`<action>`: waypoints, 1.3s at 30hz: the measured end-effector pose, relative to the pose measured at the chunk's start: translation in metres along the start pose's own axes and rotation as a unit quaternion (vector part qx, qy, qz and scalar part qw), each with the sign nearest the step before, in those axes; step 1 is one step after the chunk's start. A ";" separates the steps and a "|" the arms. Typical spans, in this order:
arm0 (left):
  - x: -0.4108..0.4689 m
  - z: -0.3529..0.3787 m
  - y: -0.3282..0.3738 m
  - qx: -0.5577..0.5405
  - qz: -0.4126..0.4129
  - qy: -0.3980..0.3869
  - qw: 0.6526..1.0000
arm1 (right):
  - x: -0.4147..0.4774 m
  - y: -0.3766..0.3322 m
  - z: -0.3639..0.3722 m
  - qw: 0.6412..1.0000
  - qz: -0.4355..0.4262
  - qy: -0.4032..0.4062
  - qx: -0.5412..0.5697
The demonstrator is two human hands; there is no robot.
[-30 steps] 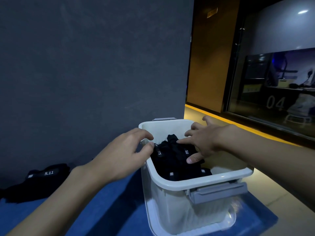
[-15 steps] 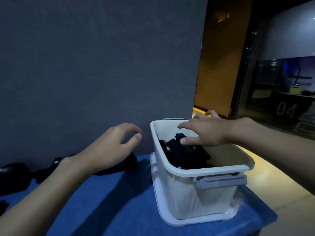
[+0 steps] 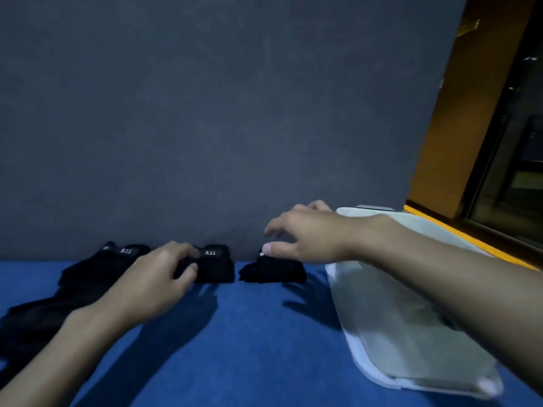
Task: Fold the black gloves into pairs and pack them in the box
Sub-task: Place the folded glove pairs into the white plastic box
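Left hand (image 3: 158, 277) grip closed on the left edge of the middle folded pair (image 3: 217, 264) - thumb and curled fingers on the cloth. Right hand (image 3: 305, 239) grip open, fingers spread just above the right folded pair (image 3: 274, 271). Loose gloves (image 3: 85, 277) lie far left. All on the blue tabletop (image 3: 249, 333) by the wall - box (image 3: 390, 312) at the right, blurred.

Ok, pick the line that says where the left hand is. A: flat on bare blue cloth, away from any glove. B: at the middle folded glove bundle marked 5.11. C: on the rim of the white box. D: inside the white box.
B: the left hand has thumb and fingers curled on the left end of the 5.11 glove bundle, well left of the white box.
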State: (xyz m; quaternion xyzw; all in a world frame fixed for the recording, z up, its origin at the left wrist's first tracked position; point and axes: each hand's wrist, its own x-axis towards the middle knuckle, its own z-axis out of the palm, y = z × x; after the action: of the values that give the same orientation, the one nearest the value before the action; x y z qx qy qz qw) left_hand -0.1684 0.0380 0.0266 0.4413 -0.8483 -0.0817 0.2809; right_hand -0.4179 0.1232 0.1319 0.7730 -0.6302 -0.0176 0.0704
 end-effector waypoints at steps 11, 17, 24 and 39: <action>0.004 0.017 -0.040 0.172 0.004 -0.061 0.983 | 0.106 -0.037 0.077 0.983 0.033 -0.049 0.173; 0.006 0.022 -0.052 0.179 -0.008 -0.084 0.980 | 0.146 -0.045 0.098 0.973 0.060 -0.063 0.216; 0.007 0.025 -0.055 0.177 0.000 -0.065 0.982 | 0.167 -0.046 0.114 0.958 0.081 -0.087 0.259; 0.006 0.024 -0.059 0.145 -0.006 -0.010 0.989 | 0.156 -0.054 0.115 0.933 0.076 -0.023 0.350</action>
State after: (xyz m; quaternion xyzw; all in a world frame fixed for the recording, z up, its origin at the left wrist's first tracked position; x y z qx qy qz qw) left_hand -0.1429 -0.0048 -0.0133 0.4818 -0.8512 0.0358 0.2051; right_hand -0.3465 -0.0286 0.0210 0.6980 -0.6545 0.1916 -0.2186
